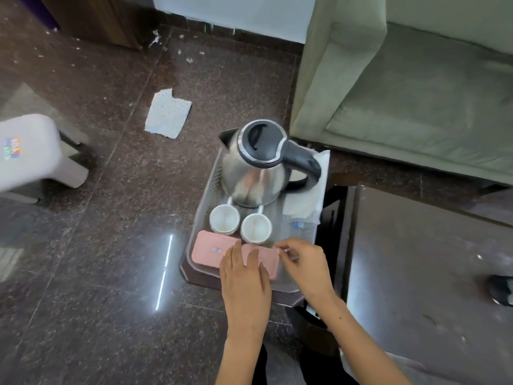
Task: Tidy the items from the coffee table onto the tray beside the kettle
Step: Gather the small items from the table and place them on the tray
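- The left hand (pixel 244 270) lies flat on the pink box (pixel 222 252), fingers straight and pressing its lid; it grips nothing.
- The right hand (pixel 301 262) has its fingers curled at the box's right end, pinching something small and thin; it is too blurred to name.
- The box sits on the tray (pixel 302 237), under both hands at the tray's near edge.
- Just beyond the fingertips stand two white cups (pixel 240 223), side by side, nearly touching the box; past them is the kettle (pixel 258 162).
- A folded tissue (pixel 305 201) lies beyond the right hand, beside the kettle.
- The dark desk (pixel 416 259) is off to the right of the right hand.
- Judgement: the box looks like light, stiff plastic, smooth-lidded and apt to slide under a flat palm; taking it by its two short ends would be surest.
- The cups look like brittle ceramic, so any nudge of the box toward them calls for care.
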Available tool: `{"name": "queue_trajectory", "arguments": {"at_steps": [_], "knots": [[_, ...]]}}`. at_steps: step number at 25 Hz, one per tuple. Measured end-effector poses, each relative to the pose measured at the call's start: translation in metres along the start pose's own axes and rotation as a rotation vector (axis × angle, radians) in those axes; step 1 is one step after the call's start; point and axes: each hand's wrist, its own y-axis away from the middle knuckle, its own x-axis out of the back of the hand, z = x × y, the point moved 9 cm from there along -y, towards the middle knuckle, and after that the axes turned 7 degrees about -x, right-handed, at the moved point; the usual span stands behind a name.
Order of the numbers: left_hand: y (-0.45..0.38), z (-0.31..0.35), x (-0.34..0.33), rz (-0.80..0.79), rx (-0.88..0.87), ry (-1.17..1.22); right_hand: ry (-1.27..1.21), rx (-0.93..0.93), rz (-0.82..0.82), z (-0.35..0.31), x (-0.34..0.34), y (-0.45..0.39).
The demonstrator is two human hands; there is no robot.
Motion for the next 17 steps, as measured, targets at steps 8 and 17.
{"name": "queue_trajectory", "arguments": {"at_steps": [8,17], "knots": [[0.015,0.198,-0.059,-0.036,-0.369,0.142,-0.04,-0.222,0.291,0.144,0.147,0.054],[0.172,0.501,-0.23,-0.374,-0.774,0.216,0.031,-0.766,0.467,0.45,0.359,0.222]]}}
